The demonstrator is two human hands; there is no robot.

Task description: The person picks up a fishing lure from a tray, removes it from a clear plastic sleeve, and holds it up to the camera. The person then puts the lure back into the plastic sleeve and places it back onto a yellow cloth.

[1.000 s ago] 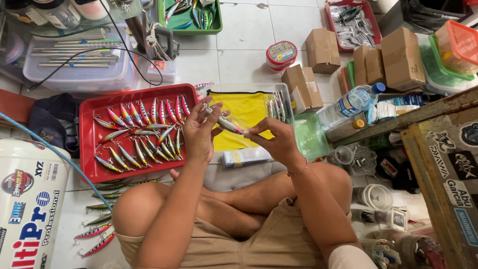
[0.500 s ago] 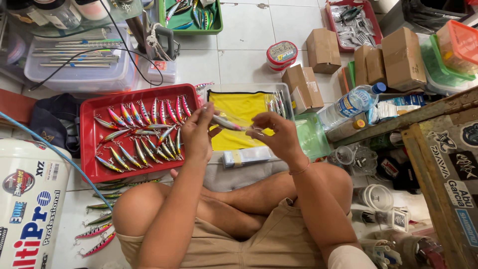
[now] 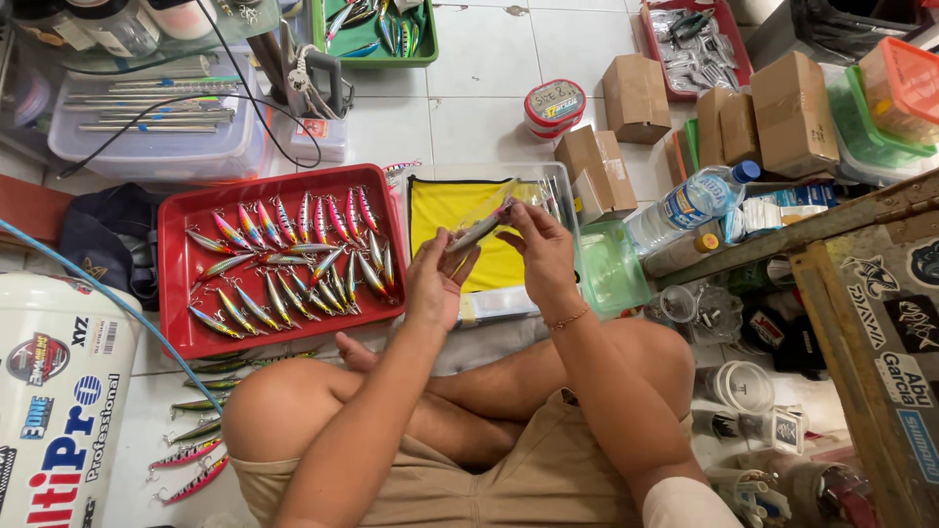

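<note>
I sit cross-legged on a tiled floor. My left hand [image 3: 436, 279] and my right hand [image 3: 541, 249] together hold a slim fishing lure [image 3: 479, 231] in a clear plastic sleeve, raised over a clear box lined with yellow [image 3: 442, 205]. The left hand grips the lure's lower end, the right hand its upper end. To the left, a red tray [image 3: 176, 284] holds several colourful lures laid in rows.
More lures [image 3: 196, 467] lie on the floor by my left knee. A white bucket [image 3: 54, 411] stands at the left. Cardboard boxes [image 3: 636, 98], a water bottle [image 3: 690, 203], a green tray [image 3: 377, 39], a clear tool box [image 3: 156, 127] and a wooden bench edge [image 3: 861, 293] surround me.
Both hands have lifted the lure slightly and tilted it more upright, the right hand now higher on it. The clear sleeve shows around the lure.
</note>
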